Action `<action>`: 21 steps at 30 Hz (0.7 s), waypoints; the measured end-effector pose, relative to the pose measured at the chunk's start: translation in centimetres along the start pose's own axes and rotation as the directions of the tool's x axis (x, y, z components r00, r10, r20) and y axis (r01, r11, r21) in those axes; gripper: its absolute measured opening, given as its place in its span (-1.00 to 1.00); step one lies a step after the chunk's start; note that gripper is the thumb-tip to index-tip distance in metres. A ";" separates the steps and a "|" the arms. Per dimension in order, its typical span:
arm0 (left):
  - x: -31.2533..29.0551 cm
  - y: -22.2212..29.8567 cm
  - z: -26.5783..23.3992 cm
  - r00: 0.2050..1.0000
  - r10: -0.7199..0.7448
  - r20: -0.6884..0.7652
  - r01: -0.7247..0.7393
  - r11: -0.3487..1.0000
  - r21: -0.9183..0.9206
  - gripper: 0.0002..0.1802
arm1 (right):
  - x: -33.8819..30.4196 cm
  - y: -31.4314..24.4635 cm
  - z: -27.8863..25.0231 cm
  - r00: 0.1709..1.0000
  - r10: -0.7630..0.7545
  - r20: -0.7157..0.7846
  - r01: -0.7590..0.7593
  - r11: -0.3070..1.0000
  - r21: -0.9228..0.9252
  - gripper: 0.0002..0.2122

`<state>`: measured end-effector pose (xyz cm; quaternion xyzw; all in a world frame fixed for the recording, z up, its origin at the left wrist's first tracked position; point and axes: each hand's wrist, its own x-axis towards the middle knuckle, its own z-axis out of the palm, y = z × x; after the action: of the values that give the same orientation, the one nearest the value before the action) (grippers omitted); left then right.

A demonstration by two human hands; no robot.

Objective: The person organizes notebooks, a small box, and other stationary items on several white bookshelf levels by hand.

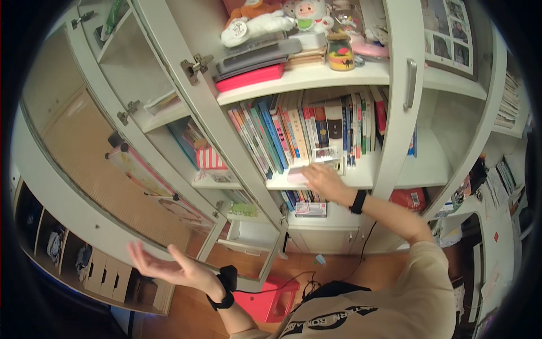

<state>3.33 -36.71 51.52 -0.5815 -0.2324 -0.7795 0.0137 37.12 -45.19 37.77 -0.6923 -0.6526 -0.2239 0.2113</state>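
Observation:
My right hand [326, 183] reaches to the front of the middle bookcase shelf [360, 179], its fingers closed at a pale pink flat thing [297, 175]. Part of that thing is covered by the fingers, and its kind is unclear. Just behind the hand lies a small clear case [326, 153], in front of a row of upright books [296, 133]. Off to the lower left, my left hand [172, 270] hangs in the air with fingers spread, slightly blurred, holding nothing. Black bands circle both wrists.
An open glass door [175, 90] stands left of the shelves. Above are plush toys [310, 14], folders [257, 59] and a sand-filled jar [340, 53]. A white box [310, 209] sits on the lower shelf. On the floor are a red stool [262, 305] and cables [307, 282].

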 end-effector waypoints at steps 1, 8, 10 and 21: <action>-0.3 0.3 0.8 0.995 -0.037 0.093 0.044 0.997 -0.071 -0.58 | -0.4 0.2 1.7 0.994 -0.040 -0.103 0.038 0.999 -0.024 -0.69; -2.9 2.5 6.7 0.895 -0.113 0.432 0.307 0.858 -0.412 -0.81 | -0.1 -1.1 8.1 0.970 -0.055 -0.236 0.038 0.996 -0.075 -0.63; -3.3 3.2 8.4 0.889 0.036 0.456 0.182 0.887 -0.424 -0.81 | 0.4 -1.9 9.5 0.964 -0.056 -0.260 0.041 0.997 -0.063 -0.65; 2.1 3.9 26.4 0.745 0.396 0.538 -0.290 0.917 -0.274 -0.46 | 0.0 -2.4 8.1 0.974 -0.034 -0.224 -0.006 0.985 -0.175 -0.61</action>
<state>27.57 -29.72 60.50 -0.8235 -0.0458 -0.5645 0.0349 35.00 -40.32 31.20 -0.6735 -0.6070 -0.3592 0.2212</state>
